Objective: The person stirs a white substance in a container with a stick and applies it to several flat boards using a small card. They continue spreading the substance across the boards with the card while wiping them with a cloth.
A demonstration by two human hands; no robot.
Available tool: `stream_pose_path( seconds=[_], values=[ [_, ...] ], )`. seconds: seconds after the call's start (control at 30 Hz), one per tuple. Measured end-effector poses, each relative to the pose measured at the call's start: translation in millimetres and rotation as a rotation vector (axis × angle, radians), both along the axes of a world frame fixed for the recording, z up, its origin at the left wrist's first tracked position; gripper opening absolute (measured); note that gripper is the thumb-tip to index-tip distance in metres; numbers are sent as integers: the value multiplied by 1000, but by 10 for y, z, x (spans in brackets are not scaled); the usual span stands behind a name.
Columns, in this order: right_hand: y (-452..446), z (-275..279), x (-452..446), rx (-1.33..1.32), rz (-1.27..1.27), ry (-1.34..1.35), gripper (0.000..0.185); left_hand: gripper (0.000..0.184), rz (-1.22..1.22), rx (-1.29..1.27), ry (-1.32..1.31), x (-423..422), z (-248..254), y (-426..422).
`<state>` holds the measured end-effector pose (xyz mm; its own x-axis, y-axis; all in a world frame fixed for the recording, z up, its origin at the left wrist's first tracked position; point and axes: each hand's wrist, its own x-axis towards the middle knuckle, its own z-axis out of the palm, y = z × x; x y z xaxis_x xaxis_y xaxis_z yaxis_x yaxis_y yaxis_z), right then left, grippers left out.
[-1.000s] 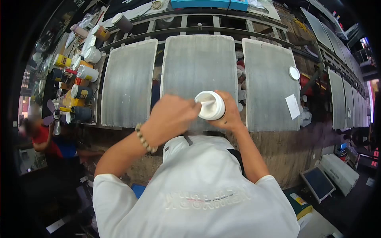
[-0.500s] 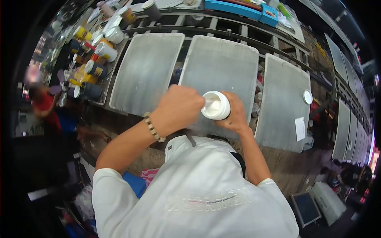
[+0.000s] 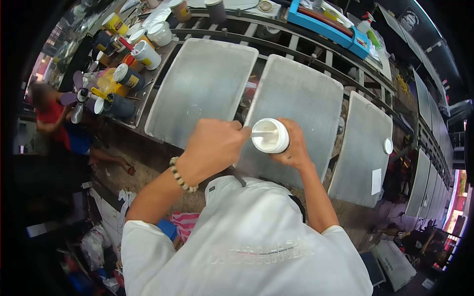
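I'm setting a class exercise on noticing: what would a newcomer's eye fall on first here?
Probably the open white jar near the centre, held by the right hand while the left hand holds a pale stick in it. Next come the large grey panels ranged across the middle and the colourful tubs crowded at upper left.

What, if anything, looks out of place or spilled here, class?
No clear spill shows around the white jar. Slightly odd is the round white lid, lying at the outer edge of the grey board bearing a white card; it could perhaps be knocked off.
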<state>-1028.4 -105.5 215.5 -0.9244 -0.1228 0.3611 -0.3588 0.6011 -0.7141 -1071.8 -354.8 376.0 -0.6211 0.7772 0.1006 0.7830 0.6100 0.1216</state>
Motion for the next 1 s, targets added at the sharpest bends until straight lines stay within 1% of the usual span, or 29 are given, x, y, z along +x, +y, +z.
stream_pose_path(
  seconds=[0.03,0.1,0.13,0.17,0.2,0.33,0.4,0.43,0.5,0.53,0.57,0.6,0.63,0.7,0.73,0.8,0.83,0.9,0.93,0.97,1.0],
  values=[
    [-124,6,-102,5,1,-4,93,21,15,23,27,-53,61,-121],
    [-389,-16,-218,-155,-21,-69,94,21,26,54,32,-172,12,-366],
    [-510,-30,-244,-147,-16,-87,94,20,-46,11,31,-226,-39,-496],
    [-610,-29,-354,-71,1,-45,93,19,-119,-34,48,-333,-55,-624],
    [-732,0,-476,1,11,1,93,17,-82,16,50,-458,45,-805],
    [-1253,94,-650,-33,-57,-62,94,16,-87,-27,61,-821,17,-1274],
    [-1431,108,-766,53,-24,-32,93,19,-79,7,22,-980,1,-1455],
    [-1518,111,-812,48,-42,-37,93,19,-97,2,17,-1037,10,-1526],
    [-1652,137,-843,31,-66,-64,95,21,-8,-64,-45,-1082,8,-1647],
    [-1688,152,-838,41,-71,-68,95,21,-13,-54,-49,-1114,-60,-1699],
    [-1713,148,-857,110,-55,-72,94,21,2,-41,-108,-1164,-178,-1747],
    [-1737,134,-864,173,-44,-77,93,20,12,-35,-168,-1205,-222,-1789],
    [-1752,118,-864,175,-54,-77,93,20,2,-33,-167,-1229,-222,-1844],
    [-1740,89,-866,125,-67,-87,92,21,115,116,-308,-1275,-184,-1928],
    [-1720,78,-863,133,-75,-82,92,21,105,123,-303,-1290,-231,-1980],
    [-1685,50,-880,129,-68,-95,92,24,174,272,-449,-1335,-426,-2091],
    [-1674,32,-879,129,-81,-88,92,24,161,270,-443,-1363,-489,-2123],
    [-1603,34,-880,85,-114,-90,91,31,387,439,-995,-1406,-645,-2151],
    [-1566,64,-877,87,-118,-84,91,31,403,569,-1146,-1416,-847,-2194],
    [-1542,96,-889,74,-114,-83,90,31,398,567,-1137,-1403,-969,-2195],
    [-1524,113,-886,57,-114,-84,90,31,432,653,-1209,-1362,-1060,-2198]
  ],
)
